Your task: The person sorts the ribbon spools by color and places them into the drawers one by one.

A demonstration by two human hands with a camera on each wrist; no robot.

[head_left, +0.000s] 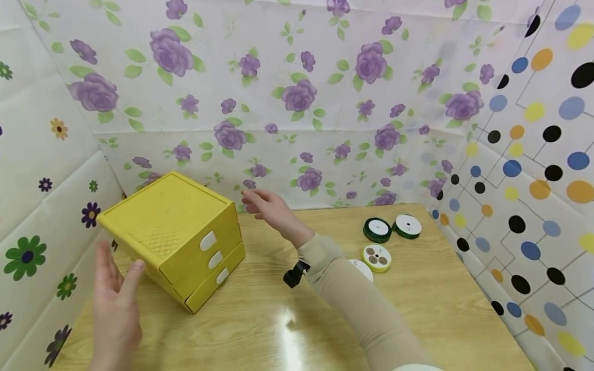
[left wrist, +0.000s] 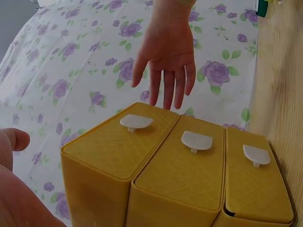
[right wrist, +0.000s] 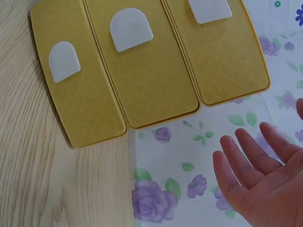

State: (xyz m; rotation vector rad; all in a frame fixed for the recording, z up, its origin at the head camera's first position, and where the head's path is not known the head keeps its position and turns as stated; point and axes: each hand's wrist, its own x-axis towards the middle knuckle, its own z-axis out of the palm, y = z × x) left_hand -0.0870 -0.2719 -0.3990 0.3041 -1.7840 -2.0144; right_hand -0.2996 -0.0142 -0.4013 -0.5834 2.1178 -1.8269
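Observation:
A yellow drawer box (head_left: pixel 171 221) with three drawers and white tab handles (head_left: pixel 208 240) stands on the left part of the table. My left hand (head_left: pixel 116 304) is held up just off its left front side, fingers straight, holding nothing. On the box's other side my right hand (head_left: pixel 274 211) hangs in the air with fingers extended and nothing in it. The right wrist view shows the right hand (right wrist: pixel 265 175) palm up, apart from the drawer fronts (right wrist: pixel 142 66). In the left wrist view the right hand (left wrist: pixel 168 56) appears beyond the box, its fingers pointing toward it.
Green ribbon spools (head_left: pixel 377 230) sit at the back right of the wooden table (head_left: pixel 260 319). Nearer lie a yellow spool (head_left: pixel 377 257) and a white one (head_left: pixel 362 269), partly behind the right sleeve. Patterned sheets wall the table's back and sides.

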